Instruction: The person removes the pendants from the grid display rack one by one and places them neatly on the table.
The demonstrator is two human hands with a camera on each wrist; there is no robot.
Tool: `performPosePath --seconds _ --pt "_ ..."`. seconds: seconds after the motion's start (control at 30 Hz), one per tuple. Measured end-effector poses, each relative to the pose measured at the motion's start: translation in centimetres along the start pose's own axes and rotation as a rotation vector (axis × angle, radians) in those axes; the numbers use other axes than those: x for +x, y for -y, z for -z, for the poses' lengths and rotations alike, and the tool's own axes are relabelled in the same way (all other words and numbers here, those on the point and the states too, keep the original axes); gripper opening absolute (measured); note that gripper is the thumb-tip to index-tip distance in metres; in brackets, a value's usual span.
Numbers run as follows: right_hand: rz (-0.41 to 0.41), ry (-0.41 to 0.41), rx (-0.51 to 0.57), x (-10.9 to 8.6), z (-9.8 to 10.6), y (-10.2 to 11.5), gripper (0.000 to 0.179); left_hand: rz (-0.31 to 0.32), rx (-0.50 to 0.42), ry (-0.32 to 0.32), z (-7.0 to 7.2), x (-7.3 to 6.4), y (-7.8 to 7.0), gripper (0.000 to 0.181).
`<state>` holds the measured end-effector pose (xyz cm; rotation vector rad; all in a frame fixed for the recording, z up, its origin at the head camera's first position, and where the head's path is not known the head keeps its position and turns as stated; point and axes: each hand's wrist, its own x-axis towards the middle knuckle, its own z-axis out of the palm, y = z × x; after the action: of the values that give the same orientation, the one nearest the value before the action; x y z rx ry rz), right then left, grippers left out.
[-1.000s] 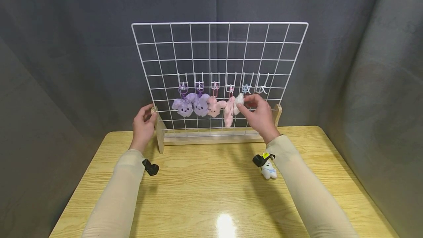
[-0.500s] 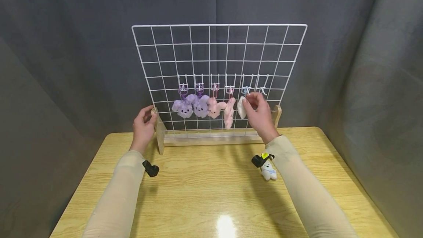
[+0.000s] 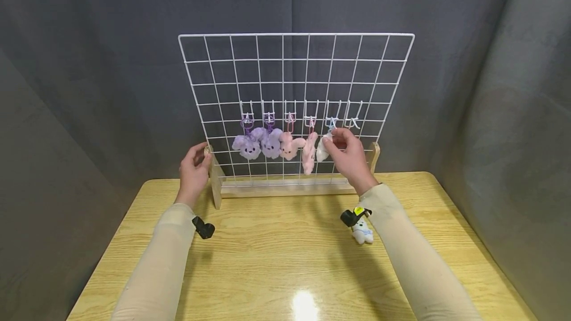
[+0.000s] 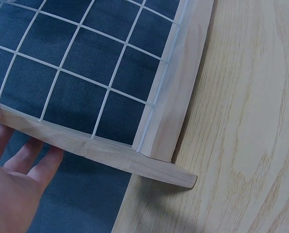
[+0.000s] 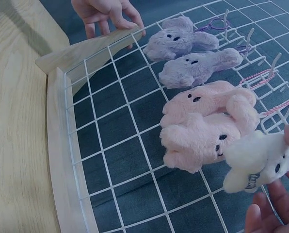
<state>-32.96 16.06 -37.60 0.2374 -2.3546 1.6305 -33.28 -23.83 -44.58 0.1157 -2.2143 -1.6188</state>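
My right hand (image 3: 350, 155) pinches a white plush keychain (image 3: 324, 148) between thumb and fingers, below a wire hook (image 3: 332, 119). Its blue chain is at that hook. In the right wrist view the white plush (image 5: 258, 162) is turned sideways, close beside a pink plush keychain (image 5: 207, 141). At the rack's left end, my left hand (image 3: 195, 167) grips the upright wooden side piece (image 3: 216, 177). The left wrist view has the thumb on one side of that wood (image 4: 81, 143) and the fingers on the other.
A white wire grid rack (image 3: 296, 58) stands at the table's (image 3: 267, 251) back edge. Two purple plush keychains (image 3: 248, 146) and two pink ones (image 3: 290, 146) hang on hooks. The rightmost hook (image 3: 354, 122) is bare. Another white plush (image 3: 363, 233) lies under my right wrist.
The white plush in my right hand has shifted slightly right, then back left and turned a little, staying under its hook. My left hand stays put.
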Motion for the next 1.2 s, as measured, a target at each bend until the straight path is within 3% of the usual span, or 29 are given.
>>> performPosePath --seconds 0.37,0.57,0.8,1.2 --pt "0.004 0.029 0.064 0.1 0.1 -0.4 0.028 0.006 0.005 0.010 0.0 -0.1 0.1 0.039" --pt "0.057 -0.008 0.047 -0.5 0.4 -0.8 0.023 0.003 0.011 0.013 0.0 -0.1 0.1 0.040" --pt "0.101 -0.051 0.030 -1.1 0.9 -0.8 0.026 0.005 0.004 0.009 -0.1 0.0 0.0 0.039" --pt "0.138 -0.031 0.077 -1.7 1.6 -0.5 0.023 -0.001 -0.009 0.004 0.0 0.1 0.2 0.039"
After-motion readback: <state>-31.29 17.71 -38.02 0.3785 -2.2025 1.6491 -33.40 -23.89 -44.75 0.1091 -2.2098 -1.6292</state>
